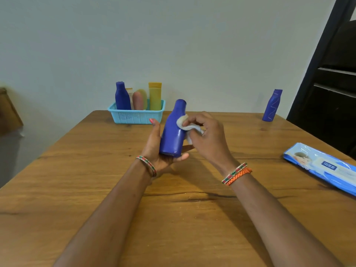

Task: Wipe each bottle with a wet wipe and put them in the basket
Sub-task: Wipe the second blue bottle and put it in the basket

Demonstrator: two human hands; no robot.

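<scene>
left hand (154,149) cradling blue bottle (172,132) tilted, base in palm, side exposed for wiping; right hand (204,135) pinching wet wipe (184,123) against shoulder; basket (134,115) behind, another bottle (271,106) waiting

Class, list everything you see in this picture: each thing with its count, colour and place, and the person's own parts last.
Table: one, brown wood, under everything.
Basket: one, light blue, far edge of table.
Bottles in basket: about five; one blue, one yellow, one pink, others partly hidden.
Held bottle: one, blue, above the table centre.
Standing bottle: one, blue, far right of table.
Wipe: one, white, against held bottle.
Wipes pack: one, blue, right edge.
Bracelets: both wrists, one orange.
Left hand: holds bottle.
Right hand: grips wipe.
</scene>
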